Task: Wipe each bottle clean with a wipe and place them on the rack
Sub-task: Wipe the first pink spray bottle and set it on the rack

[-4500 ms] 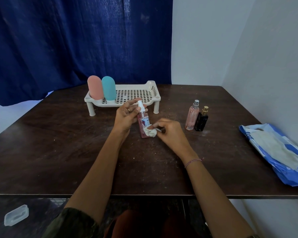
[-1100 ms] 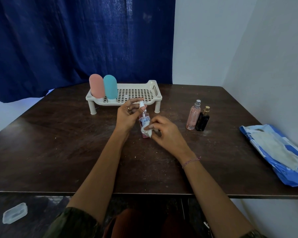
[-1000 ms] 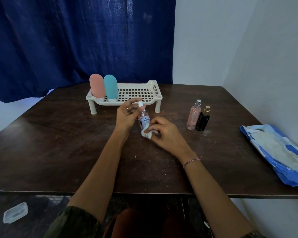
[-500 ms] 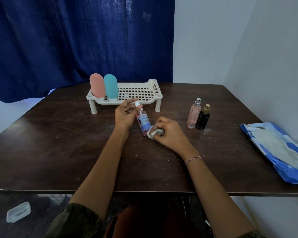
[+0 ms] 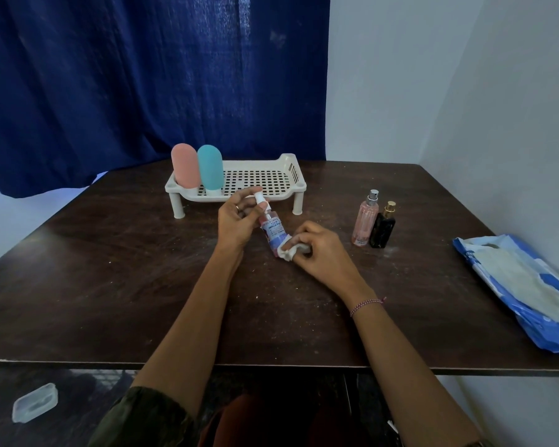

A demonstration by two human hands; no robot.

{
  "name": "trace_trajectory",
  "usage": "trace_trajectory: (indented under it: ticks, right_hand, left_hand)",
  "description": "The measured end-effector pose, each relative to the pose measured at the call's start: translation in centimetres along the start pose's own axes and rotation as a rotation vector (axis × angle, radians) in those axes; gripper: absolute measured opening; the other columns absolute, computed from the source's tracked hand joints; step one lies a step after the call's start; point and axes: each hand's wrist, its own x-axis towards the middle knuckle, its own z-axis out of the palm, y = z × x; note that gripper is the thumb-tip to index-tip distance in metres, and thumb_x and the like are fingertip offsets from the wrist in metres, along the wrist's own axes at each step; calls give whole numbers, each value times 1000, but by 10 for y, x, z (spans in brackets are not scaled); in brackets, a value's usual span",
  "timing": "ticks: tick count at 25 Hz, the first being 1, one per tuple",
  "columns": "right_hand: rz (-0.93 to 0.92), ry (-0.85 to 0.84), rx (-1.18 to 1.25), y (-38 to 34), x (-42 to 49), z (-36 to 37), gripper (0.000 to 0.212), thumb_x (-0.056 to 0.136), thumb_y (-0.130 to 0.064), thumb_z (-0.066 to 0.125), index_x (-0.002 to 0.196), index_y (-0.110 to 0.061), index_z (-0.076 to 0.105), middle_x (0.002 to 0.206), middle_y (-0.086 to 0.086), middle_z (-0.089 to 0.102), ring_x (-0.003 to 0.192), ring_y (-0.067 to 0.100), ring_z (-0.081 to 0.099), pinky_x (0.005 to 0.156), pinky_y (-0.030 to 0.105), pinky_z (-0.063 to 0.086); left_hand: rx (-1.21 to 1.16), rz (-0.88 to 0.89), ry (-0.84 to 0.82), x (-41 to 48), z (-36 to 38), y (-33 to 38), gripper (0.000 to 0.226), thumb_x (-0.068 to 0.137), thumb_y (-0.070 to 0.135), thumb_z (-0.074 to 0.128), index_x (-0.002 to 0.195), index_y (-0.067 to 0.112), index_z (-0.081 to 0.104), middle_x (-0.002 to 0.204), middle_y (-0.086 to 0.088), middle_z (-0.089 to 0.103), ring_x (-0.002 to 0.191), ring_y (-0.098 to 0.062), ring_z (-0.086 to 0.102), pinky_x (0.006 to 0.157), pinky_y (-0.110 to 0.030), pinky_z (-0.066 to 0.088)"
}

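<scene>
Head view: a small spray bottle [image 5: 272, 230] with a blue label is held tilted above the dark table [image 5: 110, 285], its white cap leaning toward the far left and its base toward the near right. The upper part of the bottle is pinched by the left hand [image 5: 238, 221], the thumb lying just below the cap and the fingers curled behind it. A crumpled white wipe [image 5: 288, 251] is pressed against the bottle's lower end by the right hand [image 5: 317, 250], whose fingers are closed around the wipe. The bottle thus lies between the two hands, just near of the white rack [image 5: 259, 182]. On the rack's left end a pink bottle [image 5: 184, 164] and a teal bottle [image 5: 209, 166] are stood side by side. To the right of the hands, a clear pink perfume bottle [image 5: 365, 221] and a black bottle [image 5: 382, 229] are stood touching on the table. At the right edge a blue wipes pack [image 5: 513, 285] is laid flat.
</scene>
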Motion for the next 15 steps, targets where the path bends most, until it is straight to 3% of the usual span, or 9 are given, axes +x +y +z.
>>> trace_trajectory:
  ticks: [8,15]
  right_hand:
    - [-1,86,-81,0,0,2,18,80,-8,68,98,-4,71,94,4,57,83,12,55,74,23,48]
    - [-169,-165,-195,-4,-3,5,20,79,-8,69,97,-15,73,98,2,53,94,11,48,79,14,36]
  left_hand:
    - [6,47,47,-3,-1,2,29,78,8,74,98,26,63,93,1,69,79,-6,70,62,-21,57]
    - [-41,-1,87,-1,0,-2,34,76,6,75,107,12,65,91,-2,71,84,-12,70,66,-24,58]
